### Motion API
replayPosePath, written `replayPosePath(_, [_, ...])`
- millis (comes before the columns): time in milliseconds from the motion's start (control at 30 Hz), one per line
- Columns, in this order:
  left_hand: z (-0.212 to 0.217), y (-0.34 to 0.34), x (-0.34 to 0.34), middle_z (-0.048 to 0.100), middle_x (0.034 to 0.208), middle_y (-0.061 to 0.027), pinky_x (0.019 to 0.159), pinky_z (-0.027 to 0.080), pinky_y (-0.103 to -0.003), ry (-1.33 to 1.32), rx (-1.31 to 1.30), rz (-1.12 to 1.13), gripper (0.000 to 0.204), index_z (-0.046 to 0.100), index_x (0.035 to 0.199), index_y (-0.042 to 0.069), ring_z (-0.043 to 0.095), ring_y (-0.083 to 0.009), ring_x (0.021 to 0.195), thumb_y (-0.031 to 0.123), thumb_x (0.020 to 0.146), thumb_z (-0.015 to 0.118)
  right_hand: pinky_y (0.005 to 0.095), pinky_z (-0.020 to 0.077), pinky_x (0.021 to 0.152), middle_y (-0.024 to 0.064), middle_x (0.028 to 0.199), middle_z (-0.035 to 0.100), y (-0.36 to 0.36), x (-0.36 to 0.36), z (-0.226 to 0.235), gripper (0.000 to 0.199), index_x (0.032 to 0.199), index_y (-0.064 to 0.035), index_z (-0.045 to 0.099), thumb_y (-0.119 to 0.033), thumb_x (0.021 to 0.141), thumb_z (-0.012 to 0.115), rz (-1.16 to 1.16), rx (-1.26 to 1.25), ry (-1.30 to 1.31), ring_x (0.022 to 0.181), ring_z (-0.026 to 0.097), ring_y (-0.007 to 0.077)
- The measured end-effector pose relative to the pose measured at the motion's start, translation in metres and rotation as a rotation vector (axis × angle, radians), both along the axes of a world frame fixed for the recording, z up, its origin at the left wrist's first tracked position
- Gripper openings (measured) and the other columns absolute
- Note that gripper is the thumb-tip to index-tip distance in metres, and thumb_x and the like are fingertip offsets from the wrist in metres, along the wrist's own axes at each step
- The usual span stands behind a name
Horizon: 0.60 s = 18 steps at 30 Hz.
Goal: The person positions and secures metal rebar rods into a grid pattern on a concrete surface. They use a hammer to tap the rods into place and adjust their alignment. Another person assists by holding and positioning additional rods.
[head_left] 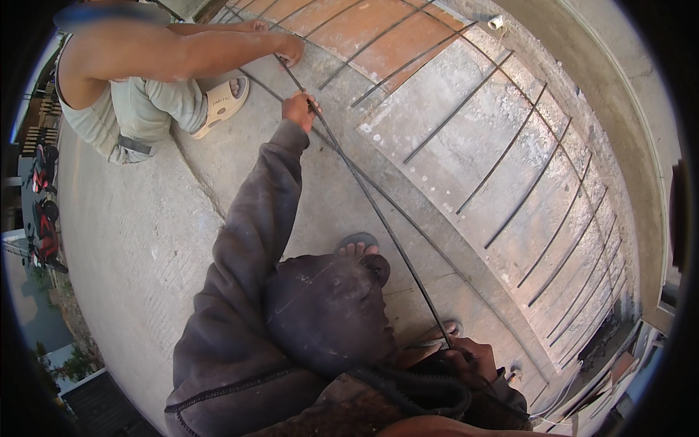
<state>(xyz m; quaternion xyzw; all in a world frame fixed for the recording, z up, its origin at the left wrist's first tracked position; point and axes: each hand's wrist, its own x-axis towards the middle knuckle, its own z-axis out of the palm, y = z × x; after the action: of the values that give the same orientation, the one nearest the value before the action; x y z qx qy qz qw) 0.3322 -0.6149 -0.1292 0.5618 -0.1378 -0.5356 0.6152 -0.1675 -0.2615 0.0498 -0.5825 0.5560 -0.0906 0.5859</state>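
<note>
A long dark steel rebar (pixel 388 229) slants across the view from the upper middle down to my knees. My left hand (pixel 297 111), arm stretched forward, is closed around its far part. Close to my body, my right hand (pixel 472 360) is closed at the bar's near end; some of its fingers are hidden. A second rebar (pixel 437 251) passes beneath the first and crosses it just past my left hand. At the far end of the held bar, a squatting co-worker's hand (pixel 291 51) is at the bar; its exact grip cannot be made out.
To the right, a row of parallel rebars (pixel 510 175) lies over a pale rough slab, crossed by a long bar (pixel 561 138). A brown board (pixel 393 44) lies beyond. The co-worker's sandal (pixel 222 108) rests on the concrete floor (pixel 138 240). Motorbikes (pixel 45 226) stand far left.
</note>
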Motion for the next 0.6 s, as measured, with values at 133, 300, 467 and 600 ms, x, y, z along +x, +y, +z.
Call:
replayPosePath(133, [-0.002, -0.007, 0.004, 0.051, 0.085, -0.0087, 0.07, 0.049, -0.039, 0.023, -0.023, -0.032, 0.014, 0.046, 0.111, 0.001, 0.053, -0.024, 0.077, 0.002, 0.097, 0.043, 0.0271, 0.0516, 0.065, 0.0099, 0.083, 0.072, -0.005, -0.008, 0.005, 0.024, 0.115, 0.0012, 0.069, -0.004, 0.091, 0.066, -0.14, -0.064, -0.024, 0.069, 0.063, 0.0111])
replayPosePath(300, [0.003, -0.017, -0.015, 0.055, 0.1, -0.0128, 0.08, 0.052, -0.042, -0.037, -0.009, -0.03, 0.017, 0.048, 0.114, -0.002, 0.056, -0.0262, 0.087, 0.006, 0.099, 0.046, 0.0312, 0.0514, 0.061, 0.012, 0.076, 0.067, -0.036, -0.029, 0.002, 0.022, 0.112, 0.0031, 0.069, -0.006, 0.094, 0.062, -0.145, -0.285, 0.225, 0.064, 0.064, 0.0171])
replayPosePath(467, [0.005, -0.031, -0.032, 0.056, 0.108, -0.0152, 0.086, 0.053, -0.043, -0.052, 0.01, -0.047, 0.019, 0.05, 0.115, -0.004, 0.058, -0.0282, 0.096, 0.009, 0.101, 0.046, 0.0327, 0.0497, 0.062, 0.0148, 0.072, 0.062, -0.067, -0.043, 0.002, 0.022, 0.111, -0.0008, 0.07, -0.003, 0.091, 0.06, -0.117, -0.54, 0.426, 0.065, 0.063, 0.0237])
replayPosePath(600, [0.002, -0.049, -0.031, 0.058, 0.116, -0.0163, 0.087, 0.053, -0.041, -0.122, 0.014, -0.138, 0.023, 0.051, 0.116, -0.004, 0.059, -0.0274, 0.096, 0.012, 0.1, 0.05, 0.0323, 0.0484, 0.062, 0.0133, 0.072, 0.061, -0.09, -0.062, -0.009, 0.027, 0.11, -0.0024, 0.07, 0.004, 0.087, 0.059, -0.142, -0.65, 0.465, 0.064, 0.061, 0.0234])
